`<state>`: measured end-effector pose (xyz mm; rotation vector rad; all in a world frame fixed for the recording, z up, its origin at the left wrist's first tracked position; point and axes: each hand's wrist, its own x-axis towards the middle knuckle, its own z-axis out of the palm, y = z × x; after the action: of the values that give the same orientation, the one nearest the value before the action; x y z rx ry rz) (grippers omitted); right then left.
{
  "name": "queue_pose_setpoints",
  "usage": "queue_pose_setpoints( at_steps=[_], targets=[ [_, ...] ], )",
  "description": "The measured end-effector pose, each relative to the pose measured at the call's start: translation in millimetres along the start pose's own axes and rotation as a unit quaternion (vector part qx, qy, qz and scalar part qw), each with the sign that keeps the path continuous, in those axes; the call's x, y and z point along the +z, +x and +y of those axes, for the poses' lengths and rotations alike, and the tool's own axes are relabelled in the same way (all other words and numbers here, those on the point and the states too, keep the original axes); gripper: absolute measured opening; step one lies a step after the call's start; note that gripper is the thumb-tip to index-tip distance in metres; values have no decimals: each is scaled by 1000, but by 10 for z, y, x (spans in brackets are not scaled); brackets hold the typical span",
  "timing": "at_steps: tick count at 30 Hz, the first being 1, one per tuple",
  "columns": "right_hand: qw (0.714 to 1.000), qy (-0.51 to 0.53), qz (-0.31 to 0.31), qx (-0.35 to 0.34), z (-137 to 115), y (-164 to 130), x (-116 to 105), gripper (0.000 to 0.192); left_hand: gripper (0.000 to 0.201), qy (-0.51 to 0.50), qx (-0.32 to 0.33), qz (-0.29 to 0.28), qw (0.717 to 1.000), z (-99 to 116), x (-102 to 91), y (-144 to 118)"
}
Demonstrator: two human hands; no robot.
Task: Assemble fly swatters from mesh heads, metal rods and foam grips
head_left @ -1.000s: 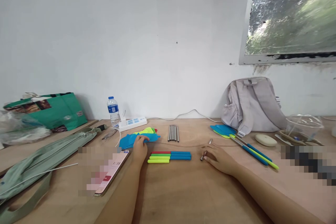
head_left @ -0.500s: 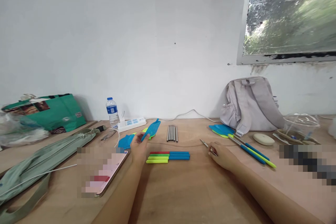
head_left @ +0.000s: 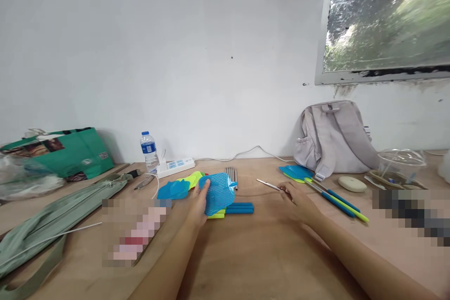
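My left hand (head_left: 199, 205) grips a blue mesh fly swatter head (head_left: 218, 193) by its left edge, its short socket pointing right. Beneath it are rows of plastic handle tubes; the blue ones (head_left: 241, 208) show, while most of the yellow ones are covered. Partly hidden behind the head stand several thin metal rods (head_left: 232, 174) laid side by side. Closed around what looks like slim scissors (head_left: 267, 183), my right hand (head_left: 298, 200) rests above the table, the pale blades pointing left. Loose blue (head_left: 174, 190) and yellow (head_left: 193, 179) swatter heads lie beyond my left hand.
Assembled fly swatters (head_left: 337, 200) lie to the right, before a grey backpack (head_left: 332, 138). A white round case (head_left: 352, 184) and a plastic cup (head_left: 401, 164) are farther right. On the left are a phone (head_left: 142, 239), power strip (head_left: 176, 167), water bottle (head_left: 149, 150) and grey-green bag (head_left: 66, 215).
My left hand has moved right and turned the blue swatter head flat toward me, over the handles and rods. The scissors in my right hand have shifted slightly left and up.
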<state>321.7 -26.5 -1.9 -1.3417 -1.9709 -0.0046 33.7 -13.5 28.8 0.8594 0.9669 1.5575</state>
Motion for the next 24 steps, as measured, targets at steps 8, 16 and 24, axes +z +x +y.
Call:
queue_pose_setpoints(
  at_steps=[8,16,24],
  targets=[
    [998,12,9,-56,-328,-63,-81,17,30,10,-36,-46,998,-42,77,-102],
    [997,12,-1,-76,-293,-71,-72,16,29,4,-47,-61,997,-62,126,-158],
    [994,0,-24,-104,-252,-70,-80,15,28,4,-52,-49,997,-74,141,-173]
  ],
)
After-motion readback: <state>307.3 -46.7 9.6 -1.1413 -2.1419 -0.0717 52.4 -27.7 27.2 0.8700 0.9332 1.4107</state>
